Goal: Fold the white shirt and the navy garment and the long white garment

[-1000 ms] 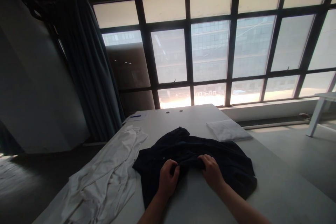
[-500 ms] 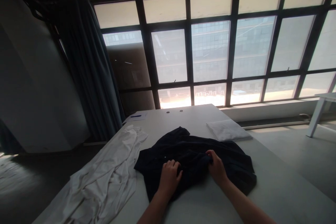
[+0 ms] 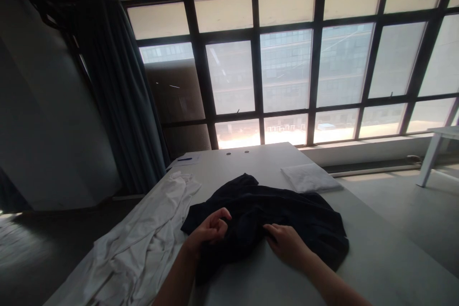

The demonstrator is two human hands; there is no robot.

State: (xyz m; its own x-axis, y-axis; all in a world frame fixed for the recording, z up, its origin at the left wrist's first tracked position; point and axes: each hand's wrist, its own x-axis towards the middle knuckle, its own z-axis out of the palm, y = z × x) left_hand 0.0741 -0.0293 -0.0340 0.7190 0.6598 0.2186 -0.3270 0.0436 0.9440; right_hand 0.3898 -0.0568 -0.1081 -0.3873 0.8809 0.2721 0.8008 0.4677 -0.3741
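A dark navy shirt (image 3: 247, 201) lies bunched on the white table (image 3: 265, 277), its folds hard to make out in the dim light. My left hand (image 3: 211, 230) is at the shirt's left part, palm turned partly up, the fingers curled against the cloth and the index finger hooked above them. At the middle of the near side, my right hand (image 3: 285, 241) pinches the fabric between thumb and fingers. Some of the cloth at the fingertips is hidden.
A rumpled white cloth (image 3: 143, 244) runs along the table's left side. A folded white cloth (image 3: 310, 178) lies at the right edge. Farther back are a paper with a blue pen (image 3: 185, 159). A white table (image 3: 430, 160) stands at right, windows (image 3: 287, 71) ahead.
My left hand has shifted left and rolled from palm down to palm partly up. My right hand has moved left with the pinched cloth, and the shirt's middle is bunched closer together.
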